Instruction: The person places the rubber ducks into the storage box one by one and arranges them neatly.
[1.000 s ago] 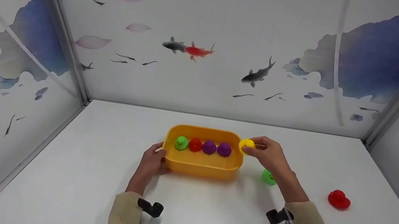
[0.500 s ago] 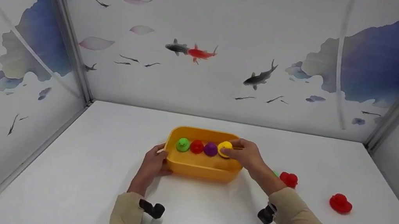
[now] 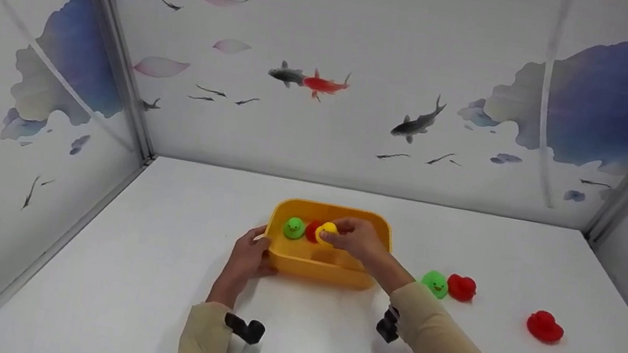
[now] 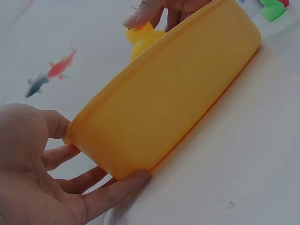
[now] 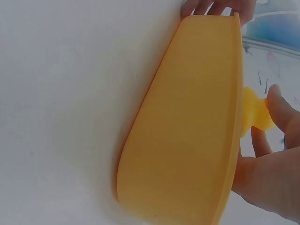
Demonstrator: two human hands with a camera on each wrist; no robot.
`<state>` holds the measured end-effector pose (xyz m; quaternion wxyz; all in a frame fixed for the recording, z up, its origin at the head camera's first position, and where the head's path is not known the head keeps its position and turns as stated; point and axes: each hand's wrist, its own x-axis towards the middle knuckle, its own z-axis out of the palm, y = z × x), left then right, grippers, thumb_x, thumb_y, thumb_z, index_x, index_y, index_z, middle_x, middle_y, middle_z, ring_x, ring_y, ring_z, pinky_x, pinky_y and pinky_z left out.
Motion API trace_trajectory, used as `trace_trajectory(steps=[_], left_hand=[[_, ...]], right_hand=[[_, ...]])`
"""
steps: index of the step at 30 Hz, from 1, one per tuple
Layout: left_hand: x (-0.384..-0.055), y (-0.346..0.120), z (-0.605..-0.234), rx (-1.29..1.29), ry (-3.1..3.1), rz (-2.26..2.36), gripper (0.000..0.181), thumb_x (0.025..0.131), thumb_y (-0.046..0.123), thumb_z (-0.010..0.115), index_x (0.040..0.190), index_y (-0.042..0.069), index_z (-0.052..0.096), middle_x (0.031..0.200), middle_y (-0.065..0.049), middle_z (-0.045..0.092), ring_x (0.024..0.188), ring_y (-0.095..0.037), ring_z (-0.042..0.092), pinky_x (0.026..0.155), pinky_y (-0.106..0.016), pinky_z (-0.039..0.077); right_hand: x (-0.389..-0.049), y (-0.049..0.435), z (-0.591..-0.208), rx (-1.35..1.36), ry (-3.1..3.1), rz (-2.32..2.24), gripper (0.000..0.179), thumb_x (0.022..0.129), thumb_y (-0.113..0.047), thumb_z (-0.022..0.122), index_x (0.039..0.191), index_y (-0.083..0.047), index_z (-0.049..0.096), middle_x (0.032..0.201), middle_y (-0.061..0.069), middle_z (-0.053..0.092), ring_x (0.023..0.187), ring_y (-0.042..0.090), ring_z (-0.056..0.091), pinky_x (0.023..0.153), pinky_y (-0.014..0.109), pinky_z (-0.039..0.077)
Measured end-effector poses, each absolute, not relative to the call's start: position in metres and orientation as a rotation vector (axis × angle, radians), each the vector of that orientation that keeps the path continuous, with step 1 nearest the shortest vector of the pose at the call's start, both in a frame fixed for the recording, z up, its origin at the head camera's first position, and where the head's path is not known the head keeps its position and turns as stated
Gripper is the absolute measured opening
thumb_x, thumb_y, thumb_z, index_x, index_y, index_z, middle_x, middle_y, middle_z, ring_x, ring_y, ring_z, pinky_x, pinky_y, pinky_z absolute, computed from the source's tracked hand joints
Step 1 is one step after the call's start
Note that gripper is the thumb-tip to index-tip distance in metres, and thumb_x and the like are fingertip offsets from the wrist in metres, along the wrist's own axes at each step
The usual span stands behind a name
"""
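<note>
A yellow rubber duck (image 3: pixel 326 234) is pinched between the thumb and fingers of my right hand (image 3: pixel 363 243), above the orange-yellow plastic bin (image 3: pixel 312 270). My left hand (image 3: pixel 247 257) grips the bin's left end, fingers spread from the rim (image 4: pixel 70 133) down to the base. Inside the bin sit a green rubber duck (image 3: pixel 294 228) at the left and a red one (image 3: pixel 311 230) beside it, partly covered by the yellow duck. My right hand and the yellow duck hide the bin's right part. Both wrist views show the yellow duck's head just over the rim.
On the white table (image 3: pixel 149 276), right of the bin, a green duck (image 3: pixel 435 284) lies next to a red duck (image 3: pixel 462 288). Another red duck (image 3: pixel 545 327) lies farther right. White walls with painted fish (image 3: pixel 324 85) stand behind and at the sides.
My right hand has carried the yellow duck leftward, from the bin's right rim to over its middle. Purple ducks seen earlier are now hidden behind that hand. My left hand stays on the bin.
</note>
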<state>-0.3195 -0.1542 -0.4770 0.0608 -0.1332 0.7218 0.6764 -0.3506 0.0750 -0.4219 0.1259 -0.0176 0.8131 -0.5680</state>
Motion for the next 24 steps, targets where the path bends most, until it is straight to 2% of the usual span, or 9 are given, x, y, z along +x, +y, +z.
trace_trajectory(steps=[7, 15, 24], left_hand=[[-0.319, -0.152, -0.478, -0.396, 2.201, 2.063, 0.049, 0.104, 0.023, 0.046, 0.153, 0.014, 0.041, 0.138, -0.019, 0.059, 0.096, -0.02, 0.067, 0.081, -0.036, 0.063], [-0.317, -0.152, -0.48, -0.384, 2.222, 2.037, 0.05, 0.104, 0.023, 0.045, 0.153, 0.014, 0.04, 0.14, -0.019, 0.058, 0.1, -0.021, 0.067, 0.083, -0.037, 0.062], [-0.319, -0.153, -0.478, -0.411, 2.221, 2.016, 0.049, 0.105, 0.025, 0.046, 0.152, 0.016, 0.041, 0.137, -0.017, 0.059, 0.103, -0.021, 0.065, 0.085, -0.035, 0.062]], right_hand=[[-0.354, 0.063, -0.422, -0.043, 2.244, -1.75, 0.035, 0.088, -0.022, 0.077, 0.117, -0.004, 0.067, 0.121, 0.012, 0.065, 0.115, 0.033, 0.062, 0.107, 0.042, 0.051], [-0.358, 0.054, -0.43, 0.022, 2.175, -1.767, 0.04, 0.088, -0.021, 0.076, 0.122, -0.004, 0.064, 0.126, 0.012, 0.063, 0.117, 0.028, 0.062, 0.109, 0.04, 0.05], [-0.362, 0.036, -0.42, 0.084, 2.225, -1.656, 0.038, 0.086, -0.016, 0.079, 0.118, -0.005, 0.064, 0.125, 0.012, 0.063, 0.112, 0.027, 0.062, 0.106, 0.037, 0.052]])
